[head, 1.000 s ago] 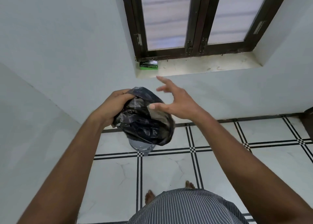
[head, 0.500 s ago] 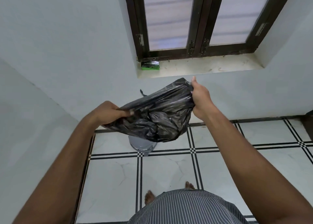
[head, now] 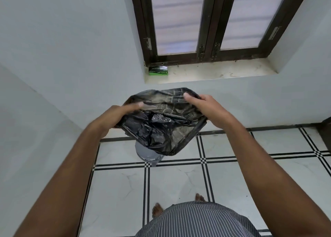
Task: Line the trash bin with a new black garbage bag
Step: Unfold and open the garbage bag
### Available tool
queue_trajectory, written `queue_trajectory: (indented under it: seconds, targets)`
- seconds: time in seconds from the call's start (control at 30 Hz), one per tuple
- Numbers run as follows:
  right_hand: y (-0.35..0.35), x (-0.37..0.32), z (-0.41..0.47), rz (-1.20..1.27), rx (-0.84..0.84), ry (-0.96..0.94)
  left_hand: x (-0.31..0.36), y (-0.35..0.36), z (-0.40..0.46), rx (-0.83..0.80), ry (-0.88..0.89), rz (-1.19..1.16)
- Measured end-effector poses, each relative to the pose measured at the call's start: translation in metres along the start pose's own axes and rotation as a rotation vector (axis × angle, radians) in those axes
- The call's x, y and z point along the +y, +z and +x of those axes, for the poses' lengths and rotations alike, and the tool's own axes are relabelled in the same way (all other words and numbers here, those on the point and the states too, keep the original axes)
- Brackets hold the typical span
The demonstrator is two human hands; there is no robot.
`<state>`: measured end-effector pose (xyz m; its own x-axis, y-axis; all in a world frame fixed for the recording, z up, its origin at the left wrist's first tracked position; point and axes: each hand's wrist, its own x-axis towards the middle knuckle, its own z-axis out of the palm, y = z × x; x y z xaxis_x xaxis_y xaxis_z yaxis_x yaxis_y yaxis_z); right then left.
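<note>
While both hands [head: 206, 109] grip black garbage bag [head: 161, 127] mouth apart, grey bin [head: 147, 153] beneath

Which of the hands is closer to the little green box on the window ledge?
Left. The left hand grips the black bag almost straight below the green box; the right hand grips it farther off, below and to the right.

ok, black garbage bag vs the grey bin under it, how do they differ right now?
The black garbage bag is held up in the air by the left hand and right hand; the grey bin stands on the tiled floor.
The bag is crumpled, glossy black film; the bin looks rigid and grey.
The bag shows almost whole; the bin is mostly hidden behind it.
Shared: the bag hangs right above the bin in this view.
</note>
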<state>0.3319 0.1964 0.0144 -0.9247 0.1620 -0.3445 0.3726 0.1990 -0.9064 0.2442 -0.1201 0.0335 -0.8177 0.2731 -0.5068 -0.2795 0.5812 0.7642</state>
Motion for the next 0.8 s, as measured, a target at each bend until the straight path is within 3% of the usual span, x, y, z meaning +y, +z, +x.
queue_trajectory:
  seconds: [0.1, 0.17, 0.23, 0.3, 0.37, 0.43, 0.5, 0.53, 0.57, 0.6, 0.67, 0.7, 0.73, 0.8]
  targets:
    - [-0.014, -0.007, -0.001, -0.167, -0.203, 0.125, 0.001, -0.011, -0.002, -0.184, -0.026, 0.203]
    - [-0.016, -0.016, 0.002, -0.471, -0.173, 0.155, 0.008, -0.019, -0.002, -0.332, -0.073, 0.27]
    - [-0.017, -0.031, 0.005, -0.75, -0.095, 0.142, 0.022, -0.026, 0.001, -0.316, -0.09, 0.435]
    - [-0.015, -0.056, 0.002, -0.978, 0.081, 0.112, 0.04, -0.035, 0.004, -0.027, -0.087, 0.748]
    - [-0.016, -0.073, -0.003, -1.018, 0.445, -0.075, 0.056, -0.039, 0.003, 0.507, 0.05, 0.925]
    - [-0.012, -0.076, -0.01, -0.822, 0.87, -0.521, 0.065, -0.035, -0.006, 0.973, 0.343, 0.729]
    - [-0.003, -0.064, -0.009, -0.671, 0.973, -0.852, 0.062, -0.027, -0.013, 1.143, 0.635, 0.54]
    - [0.001, -0.05, -0.002, -0.686, 0.858, -0.851, 0.055, -0.021, -0.009, 1.066, 0.688, 0.55]
    - [0.004, -0.037, 0.003, -0.758, 0.646, -0.705, 0.044, -0.017, -0.002, 0.897, 0.67, 0.637]
    - [0.006, -0.023, 0.008, -0.852, 0.382, -0.439, 0.031, -0.016, 0.008, 0.668, 0.552, 0.783]
    - [0.007, -0.002, 0.01, -0.965, -0.113, 0.078, 0.006, -0.021, 0.027, 0.173, 0.144, 1.022]
    - [0.006, 0.005, 0.01, -0.948, -0.227, 0.211, -0.006, -0.026, 0.033, -0.013, -0.018, 1.054]
    - [0.004, 0.008, 0.011, -0.922, -0.217, 0.246, -0.014, -0.03, 0.037, -0.099, -0.104, 1.004]
    - [0.001, 0.006, 0.016, -0.904, 0.03, 0.137, -0.02, -0.038, 0.042, 0.018, -0.095, 0.696]
